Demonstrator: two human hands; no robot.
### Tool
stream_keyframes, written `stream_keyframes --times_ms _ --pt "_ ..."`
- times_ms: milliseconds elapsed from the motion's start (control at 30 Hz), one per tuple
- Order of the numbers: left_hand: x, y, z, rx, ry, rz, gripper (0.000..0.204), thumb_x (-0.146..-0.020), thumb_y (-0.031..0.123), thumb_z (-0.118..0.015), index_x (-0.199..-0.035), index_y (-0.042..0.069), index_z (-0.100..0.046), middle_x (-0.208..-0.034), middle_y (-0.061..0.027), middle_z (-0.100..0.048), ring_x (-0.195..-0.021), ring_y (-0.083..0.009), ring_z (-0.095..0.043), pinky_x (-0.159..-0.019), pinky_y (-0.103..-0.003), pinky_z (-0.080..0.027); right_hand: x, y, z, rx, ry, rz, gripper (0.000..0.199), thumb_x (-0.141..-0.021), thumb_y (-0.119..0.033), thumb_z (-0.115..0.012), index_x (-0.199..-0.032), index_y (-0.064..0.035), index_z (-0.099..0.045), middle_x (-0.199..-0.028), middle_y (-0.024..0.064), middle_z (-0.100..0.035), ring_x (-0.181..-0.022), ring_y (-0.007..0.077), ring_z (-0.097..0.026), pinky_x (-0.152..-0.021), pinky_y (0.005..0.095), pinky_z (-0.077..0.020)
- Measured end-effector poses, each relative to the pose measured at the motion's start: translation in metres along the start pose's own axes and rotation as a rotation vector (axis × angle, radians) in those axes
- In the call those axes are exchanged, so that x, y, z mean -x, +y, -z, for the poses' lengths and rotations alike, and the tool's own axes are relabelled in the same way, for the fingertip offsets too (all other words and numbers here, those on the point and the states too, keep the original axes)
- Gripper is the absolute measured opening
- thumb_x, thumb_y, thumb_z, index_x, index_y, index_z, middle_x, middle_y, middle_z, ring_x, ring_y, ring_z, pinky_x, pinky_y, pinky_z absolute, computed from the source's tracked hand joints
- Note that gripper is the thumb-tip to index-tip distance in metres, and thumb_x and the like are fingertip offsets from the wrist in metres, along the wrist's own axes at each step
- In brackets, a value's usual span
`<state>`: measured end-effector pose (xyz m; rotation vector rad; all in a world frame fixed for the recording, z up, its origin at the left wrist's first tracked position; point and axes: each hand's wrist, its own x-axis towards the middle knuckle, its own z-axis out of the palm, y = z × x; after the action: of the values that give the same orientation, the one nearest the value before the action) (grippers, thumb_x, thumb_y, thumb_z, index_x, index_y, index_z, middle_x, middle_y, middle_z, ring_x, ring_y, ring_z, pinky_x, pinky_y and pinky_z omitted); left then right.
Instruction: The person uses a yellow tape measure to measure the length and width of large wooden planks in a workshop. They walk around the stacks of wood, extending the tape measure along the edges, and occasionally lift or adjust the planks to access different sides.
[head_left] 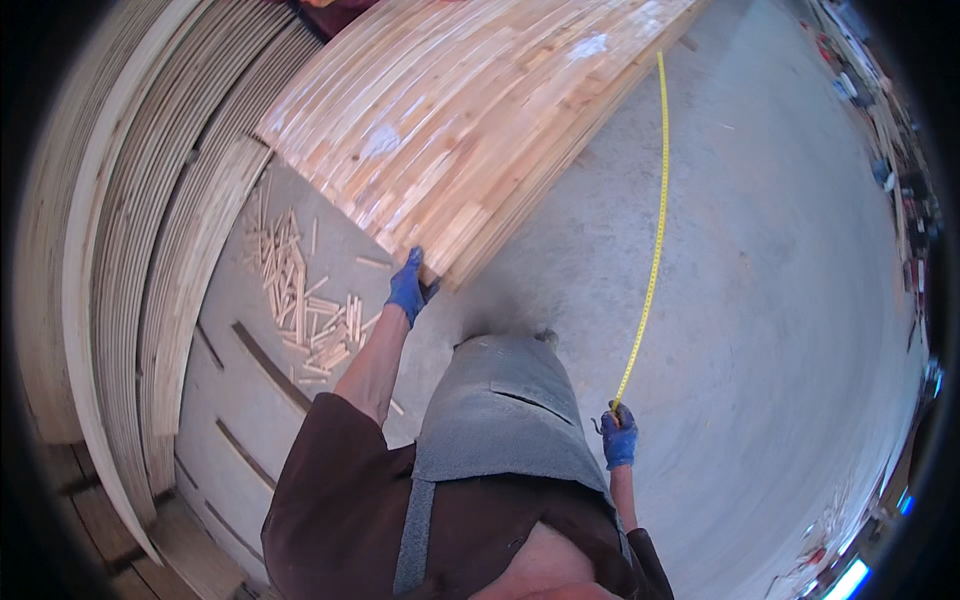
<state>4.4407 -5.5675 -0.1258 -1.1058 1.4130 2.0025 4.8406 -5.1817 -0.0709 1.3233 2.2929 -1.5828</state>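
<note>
Left hand (408,290): fingers at near corner of wood panel stack (440,130); can't tell pinch or rest. Stack lies ahead, long axis running away and right; left hand nearer. Yellow tape (657,230) runs from stack's right edge, towards the far end, back to right hand (620,436), well off that edge, fingers curled round the tape's near end.

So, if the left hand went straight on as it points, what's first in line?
The left hand would likely meet the near end of the wooden panel first; they look in contact, though depth is unclear.
</note>
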Motion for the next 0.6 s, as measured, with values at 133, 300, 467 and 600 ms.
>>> stream_keyframes --times_ms 133,300,467,600 --pt "-0.007 -0.007 0.008 0.036 0.055 -0.116 0.055 -0.079 0.057 -0.074 -0.117 0.019 -0.06 -0.112 -0.0017 -0.063 -0.094 -0.0191 -0.062 -0.072 -0.036 -0.056 -0.012 0.003 0.025 -0.01 -0.115 -0.024 0.034 -0.085 -0.016 -0.066 -0.115 0.0002 -0.064 -0.102 0.0141 -0.068 -0.088 0.0217 -0.065 -0.08 0.0343 -0.052" --pt "0.0 -0.006 -0.009 -0.018 0.125 -0.068 0.057 -0.077 0.059 -0.074 -0.113 0.016 -0.06 -0.101 -0.005 -0.066 -0.076 -0.0208 -0.066 -0.058 -0.032 -0.057 -0.016 0.026 0.043 0.13 -0.078 0.049 0.033 -0.087 -0.016 -0.065 -0.114 0.0016 -0.064 -0.103 0.0155 -0.068 -0.091 0.0214 -0.065 -0.082 0.0341 -0.0514" --pt "0.006 -0.002 -0.003 0.009 0.14 -0.025 0.058 -0.079 0.055 -0.074 -0.118 0.016 -0.056 -0.113 -0.007 -0.061 -0.091 -0.0232 -0.064 -0.064 -0.038 -0.059 -0.001 -0.01 0.036 0.202 -0.085 0.075 0.033 -0.088 -0.014 -0.065 -0.116 0.0023 -0.064 -0.105 0.0142 -0.068 -0.093 0.0209 -0.065 -0.084 0.0334 -0.0515" --pt "0.019 -0.004 -0.002 0.191 0.042 -0.013 0.047 -0.087 0.049 -0.068 -0.116 0.014 -0.057 -0.106 -0.005 -0.064 -0.087 -0.0212 -0.066 -0.069 -0.036 -0.059 0.003 -0.067 0.015 0.23 -0.135 0.187 0.033 -0.087 -0.013 -0.066 -0.116 0.0025 -0.064 -0.107 0.0142 -0.068 -0.095 0.021 -0.065 -0.084 0.0338 -0.0519"
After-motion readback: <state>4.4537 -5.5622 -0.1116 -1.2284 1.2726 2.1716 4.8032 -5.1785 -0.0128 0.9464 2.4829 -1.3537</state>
